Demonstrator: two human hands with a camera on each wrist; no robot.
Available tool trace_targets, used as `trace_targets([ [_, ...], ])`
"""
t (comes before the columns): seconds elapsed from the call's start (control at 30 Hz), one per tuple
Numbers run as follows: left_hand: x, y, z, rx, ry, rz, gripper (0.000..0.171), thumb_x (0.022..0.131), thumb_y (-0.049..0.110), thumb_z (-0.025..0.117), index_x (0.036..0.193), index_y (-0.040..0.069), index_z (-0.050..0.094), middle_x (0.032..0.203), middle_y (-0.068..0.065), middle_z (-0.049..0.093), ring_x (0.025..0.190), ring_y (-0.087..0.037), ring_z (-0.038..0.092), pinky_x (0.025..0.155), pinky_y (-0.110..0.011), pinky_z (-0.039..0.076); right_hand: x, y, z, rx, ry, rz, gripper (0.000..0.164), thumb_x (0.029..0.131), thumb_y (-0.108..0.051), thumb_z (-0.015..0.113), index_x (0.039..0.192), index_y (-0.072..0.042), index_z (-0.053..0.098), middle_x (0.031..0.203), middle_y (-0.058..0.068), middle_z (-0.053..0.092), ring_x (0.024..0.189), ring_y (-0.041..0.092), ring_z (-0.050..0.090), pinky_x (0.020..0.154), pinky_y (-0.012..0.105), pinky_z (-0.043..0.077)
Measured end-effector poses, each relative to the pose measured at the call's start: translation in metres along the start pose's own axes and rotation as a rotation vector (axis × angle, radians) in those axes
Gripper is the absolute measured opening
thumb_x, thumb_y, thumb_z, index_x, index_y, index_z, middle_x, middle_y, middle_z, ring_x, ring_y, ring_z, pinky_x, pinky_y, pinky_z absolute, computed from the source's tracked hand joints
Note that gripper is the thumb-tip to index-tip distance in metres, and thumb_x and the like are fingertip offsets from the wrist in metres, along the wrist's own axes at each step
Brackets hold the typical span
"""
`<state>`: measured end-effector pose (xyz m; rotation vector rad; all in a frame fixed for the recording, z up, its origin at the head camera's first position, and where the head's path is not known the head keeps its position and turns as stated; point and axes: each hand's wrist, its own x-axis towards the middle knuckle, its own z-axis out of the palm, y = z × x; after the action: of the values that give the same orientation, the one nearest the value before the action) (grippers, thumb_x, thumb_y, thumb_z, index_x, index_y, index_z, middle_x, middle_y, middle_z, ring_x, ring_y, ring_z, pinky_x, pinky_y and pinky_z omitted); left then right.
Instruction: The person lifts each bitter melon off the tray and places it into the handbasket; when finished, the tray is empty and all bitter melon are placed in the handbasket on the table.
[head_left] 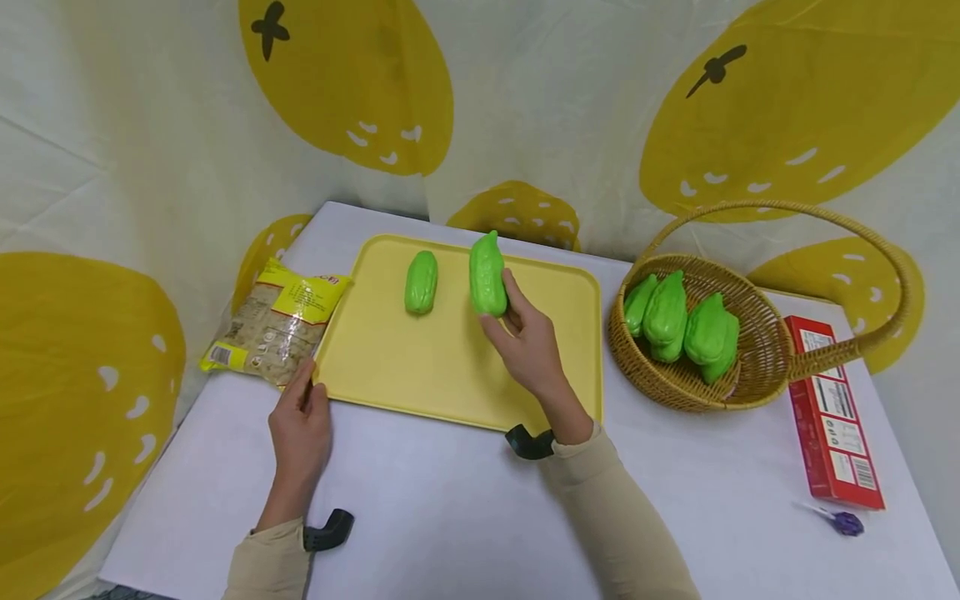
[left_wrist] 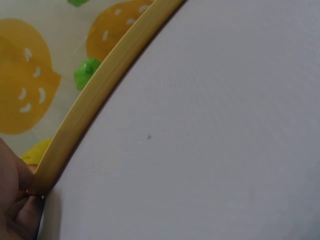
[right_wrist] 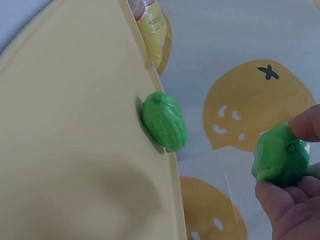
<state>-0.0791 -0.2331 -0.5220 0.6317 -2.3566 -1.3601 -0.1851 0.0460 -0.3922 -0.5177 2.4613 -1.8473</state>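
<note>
My right hand grips a bright green, ridged gourd, thumb on one side and fingers on the other, held above the yellow tray. In the right wrist view this gourd shows its blunt stem end. A second green gourd lies on the tray toward the back left. At the tray's near left corner, my left hand pinches the rim; the left wrist view shows fingers at that corner. Beside it lies a yellow-and-clear bag of pale, dry-looking food.
Right of the tray stands a wicker basket with a tall handle, holding several green gourds. Farther right lie a red box and a purple-wrapped lollipop. A patterned curtain hangs behind the white-covered table.
</note>
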Motion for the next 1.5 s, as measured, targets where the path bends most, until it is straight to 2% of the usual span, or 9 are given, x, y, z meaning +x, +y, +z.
trace_targets([
  [0.33,0.001,0.001,0.001,0.009,-0.006,0.025,0.045,0.099,0.018,0.045,0.143,0.022,0.039,0.149,0.005,0.038,0.138,-0.010,0.034,0.107,-0.025,0.041,-0.013,-0.004,-0.012,-0.019,0.035,-0.006,0.067,0.091,-0.008,0.060,0.147,0.000,0.026,0.148,0.019,0.036,0.131,0.025,0.044,0.102,0.035,0.047],
  [0.77,-0.002,0.004,0.001,0.014,0.007,-0.021,0.045,0.099,0.017,0.046,0.143,0.025,0.040,0.149,0.009,0.038,0.138,-0.006,0.034,0.107,-0.026,0.042,-0.029,0.006,-0.036,-0.015,0.072,-0.026,0.067,0.092,-0.009,0.059,0.148,-0.001,0.024,0.150,0.019,0.034,0.132,0.024,0.043,0.101,0.028,0.047],
  [1.07,-0.003,0.003,0.000,0.021,0.017,-0.010,0.045,0.099,0.019,0.046,0.143,0.024,0.040,0.149,0.008,0.038,0.138,-0.007,0.034,0.108,-0.029,0.042,-0.043,0.007,-0.061,-0.018,0.135,-0.060,0.067,0.090,-0.001,0.059,0.147,0.002,0.024,0.148,0.022,0.036,0.131,0.031,0.044,0.098,0.019,0.047],
  [1.17,-0.002,0.002,0.000,0.024,0.021,-0.008,0.045,0.099,0.019,0.046,0.143,0.025,0.039,0.149,0.009,0.038,0.137,-0.006,0.034,0.108,-0.028,0.041,-0.046,0.012,-0.070,-0.002,0.155,-0.067,0.068,0.089,0.001,0.059,0.147,0.002,0.024,0.149,0.021,0.034,0.132,0.032,0.042,0.098,0.016,0.047],
  [1.37,-0.002,0.002,0.001,0.020,0.009,-0.031,0.045,0.099,0.020,0.045,0.143,0.026,0.038,0.149,0.011,0.036,0.138,-0.005,0.033,0.109,-0.028,0.040,-0.052,0.035,-0.086,0.038,0.198,-0.100,0.069,0.090,0.001,0.059,0.149,-0.009,0.025,0.152,0.014,0.031,0.134,0.024,0.041,0.099,0.014,0.046],
  [1.5,-0.002,0.003,0.001,0.012,0.004,-0.040,0.045,0.099,0.019,0.045,0.144,0.026,0.038,0.150,0.010,0.036,0.138,-0.006,0.033,0.110,-0.028,0.040,-0.057,0.042,-0.094,0.066,0.223,-0.113,0.068,0.090,0.000,0.059,0.149,-0.012,0.027,0.152,0.016,0.032,0.133,0.021,0.042,0.099,0.014,0.046],
])
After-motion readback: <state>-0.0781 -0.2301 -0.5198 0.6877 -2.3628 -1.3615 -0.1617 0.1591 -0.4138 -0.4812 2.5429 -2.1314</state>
